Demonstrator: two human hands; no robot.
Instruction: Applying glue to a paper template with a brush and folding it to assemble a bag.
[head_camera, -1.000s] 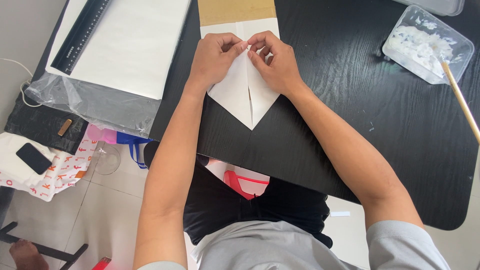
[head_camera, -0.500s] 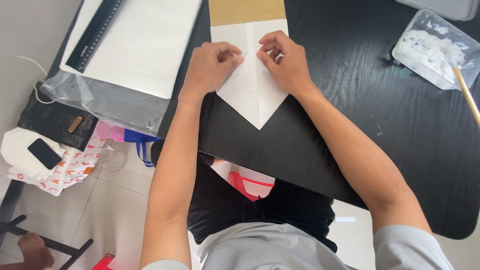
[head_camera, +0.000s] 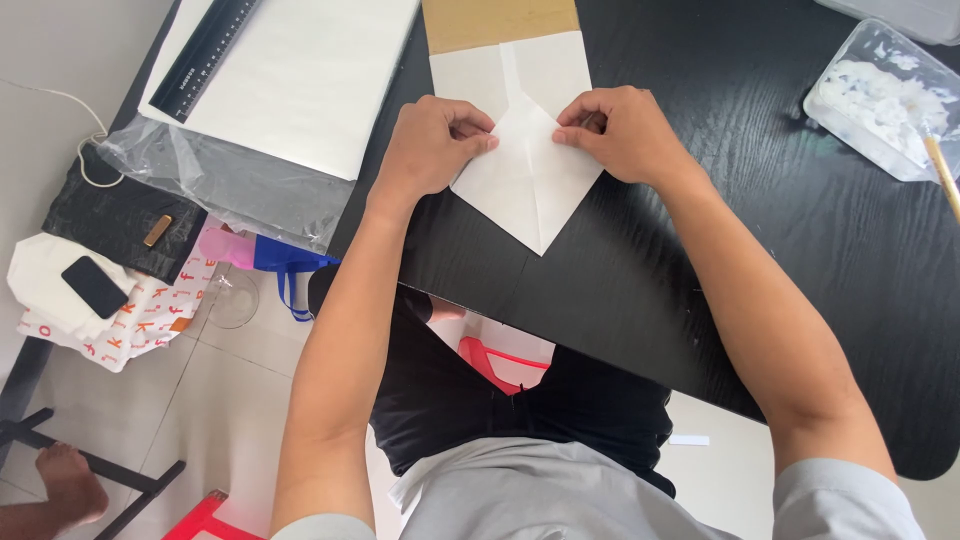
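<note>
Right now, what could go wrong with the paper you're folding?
The left hand and right hand pinch only the top corners of the white paper, so its point could slide and the fold may come out crooked. The paper's point lies near the black table's edge, so it might slip off. The right arm could bump the plastic tub.

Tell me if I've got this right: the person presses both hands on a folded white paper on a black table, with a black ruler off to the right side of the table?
Not quite: the black ruler lies to the person's left, on the large white sheet. The rest holds in the head view: left hand and right hand both press the folded white paper on the black table.
</note>
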